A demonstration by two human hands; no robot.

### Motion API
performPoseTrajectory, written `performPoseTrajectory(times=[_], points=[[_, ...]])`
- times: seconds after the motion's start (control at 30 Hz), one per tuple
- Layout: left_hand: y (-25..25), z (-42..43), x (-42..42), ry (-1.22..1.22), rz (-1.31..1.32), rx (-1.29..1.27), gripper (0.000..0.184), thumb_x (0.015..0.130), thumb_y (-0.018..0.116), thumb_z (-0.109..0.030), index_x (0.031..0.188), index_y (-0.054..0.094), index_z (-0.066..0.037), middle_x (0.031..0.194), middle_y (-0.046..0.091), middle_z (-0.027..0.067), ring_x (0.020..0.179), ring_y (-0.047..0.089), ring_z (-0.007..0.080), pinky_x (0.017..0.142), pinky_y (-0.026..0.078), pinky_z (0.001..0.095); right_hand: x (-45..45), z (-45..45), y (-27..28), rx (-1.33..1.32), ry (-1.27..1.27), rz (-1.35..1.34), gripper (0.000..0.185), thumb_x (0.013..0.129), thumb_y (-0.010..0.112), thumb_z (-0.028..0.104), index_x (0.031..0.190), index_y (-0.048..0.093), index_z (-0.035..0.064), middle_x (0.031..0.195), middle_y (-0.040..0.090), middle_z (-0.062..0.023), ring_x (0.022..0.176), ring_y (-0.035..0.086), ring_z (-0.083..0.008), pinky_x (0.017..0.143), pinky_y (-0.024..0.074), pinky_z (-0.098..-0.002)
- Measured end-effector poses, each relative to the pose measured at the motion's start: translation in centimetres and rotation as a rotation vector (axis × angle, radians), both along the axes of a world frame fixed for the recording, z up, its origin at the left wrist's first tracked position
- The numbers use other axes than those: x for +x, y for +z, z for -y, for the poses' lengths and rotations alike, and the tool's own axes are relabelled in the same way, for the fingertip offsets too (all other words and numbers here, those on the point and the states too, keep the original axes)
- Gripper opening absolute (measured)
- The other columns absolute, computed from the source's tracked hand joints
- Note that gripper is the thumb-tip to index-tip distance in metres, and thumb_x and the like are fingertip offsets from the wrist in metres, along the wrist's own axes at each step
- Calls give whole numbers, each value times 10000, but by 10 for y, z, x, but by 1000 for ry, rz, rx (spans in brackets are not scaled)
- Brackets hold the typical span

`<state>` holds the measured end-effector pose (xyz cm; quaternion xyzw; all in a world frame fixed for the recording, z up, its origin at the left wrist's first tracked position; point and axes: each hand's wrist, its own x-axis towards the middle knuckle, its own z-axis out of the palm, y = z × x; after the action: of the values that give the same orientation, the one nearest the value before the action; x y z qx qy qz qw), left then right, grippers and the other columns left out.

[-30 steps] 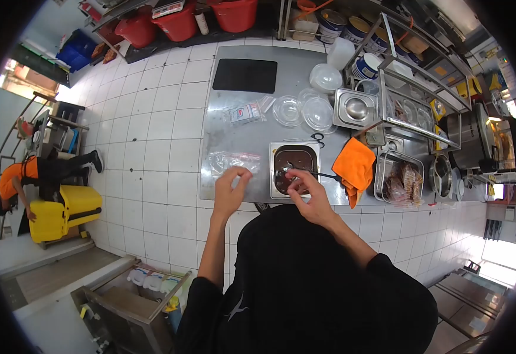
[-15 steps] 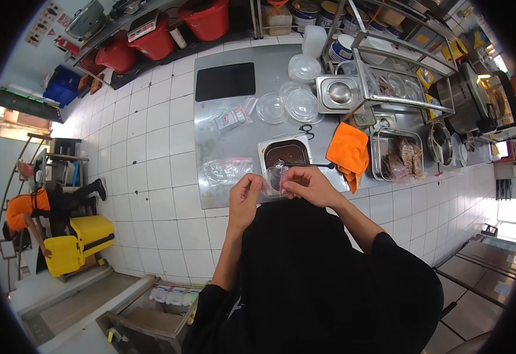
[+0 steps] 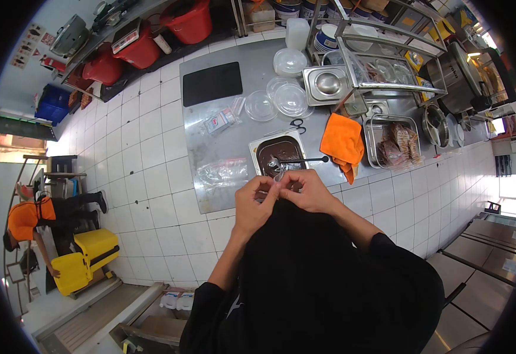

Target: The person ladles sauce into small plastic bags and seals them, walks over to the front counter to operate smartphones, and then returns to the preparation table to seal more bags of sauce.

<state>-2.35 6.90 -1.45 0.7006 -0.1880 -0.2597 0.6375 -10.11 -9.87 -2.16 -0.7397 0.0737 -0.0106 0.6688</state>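
Note:
My left hand (image 3: pixel 257 203) and my right hand (image 3: pixel 307 190) meet in front of my chest, fingertips pinched on a small clear plastic bag (image 3: pixel 278 176). Just beyond them stands a steel pan (image 3: pixel 254 148) of dark brown sauce (image 3: pixel 280 149), a black-handled ladle (image 3: pixel 305 160) lying across it. Left of the pan, more clear zip bags (image 3: pixel 222 172) lie flat on the steel table (image 3: pixel 211 200). Black-handled scissors (image 3: pixel 297 125) rest behind the pan. An orange cloth (image 3: pixel 342 141) lies to its right.
Round plastic lids (image 3: pixel 261 106), a black mat (image 3: pixel 212 84) and a steel container (image 3: pixel 306 75) are at the back. A tray of packed meat (image 3: pixel 399 144) and a metal rack (image 3: pixel 382 87) stand right. Far left, a person (image 3: pixel 30 219) bends over a yellow bin (image 3: pixel 72 272).
My hands, apart at first, have come together with the small bag between them. The view has shifted, so the table sits further left and higher.

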Motion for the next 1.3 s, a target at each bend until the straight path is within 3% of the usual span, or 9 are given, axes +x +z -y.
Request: performPoseTrajectory(times=[0.07,0.23,0.47,0.57,0.67,0.83,0.9,1.03,1.3], points=[[3,-6,8,-61,-118,-15,100,922,714,-88,923,670,1,844,710,50,741,672,109,681,544,237,-3,3,4,34,4,-55,116,913,727,114,903,668,15,770,671,1,681,572,-37,589,459,-232],[1,0,10,-143,177,110,134,944,649,-84,858,648,19,754,662,110,659,647,147,594,503,293,0,8,15,-131,9,-68,147,920,702,111,843,617,19,703,633,-19,629,558,-49,560,445,-249],[-20,3,10,-48,422,220,157,866,649,-89,772,593,24,647,560,150,510,547,187,501,433,358,14,9,-5,-613,-62,115,155,878,653,110,810,543,25,655,588,-123,562,616,-278,531,474,-369],[-14,0,8,-94,595,451,133,827,669,-96,783,592,3,707,592,137,582,584,222,520,441,363,18,13,-4,-672,-77,129,159,861,665,138,832,546,35,663,608,-120,575,621,-326,536,483,-420],[11,-4,8,-7,590,463,195,786,716,-164,891,596,-53,950,657,97,851,654,248,735,509,396,20,12,10,-576,-56,131,162,850,674,139,802,555,40,659,596,-105,570,609,-303,536,484,-407],[14,18,16,37,824,163,498,698,779,-183,1127,551,-72,1120,617,57,1119,580,292,1099,219,578,16,7,32,-399,35,91,164,840,681,129,747,566,57,693,584,-77,588,597,-254,547,484,-373],[-14,17,18,-7,842,164,541,675,797,-186,1141,546,-73,1092,609,54,1131,573,296,1128,155,606,15,4,34,-429,43,112,171,843,687,130,754,561,55,731,592,-72,605,601,-254,557,483,-367],[-28,12,21,-35,891,202,491,665,807,-175,1087,570,-95,1032,600,47,1091,585,271,1118,178,604,9,4,45,-649,-43,147,153,845,710,141,802,593,52,823,618,-66,679,631,-249,594,501,-349],[-28,12,24,-29,920,265,303,765,778,-174,993,585,-118,938,593,13,995,592,233,1100,195,603,0,-13,46,-548,66,229,249,882,696,166,1093,660,40,1094,658,-92,891,695,-281,730,573,-357]])
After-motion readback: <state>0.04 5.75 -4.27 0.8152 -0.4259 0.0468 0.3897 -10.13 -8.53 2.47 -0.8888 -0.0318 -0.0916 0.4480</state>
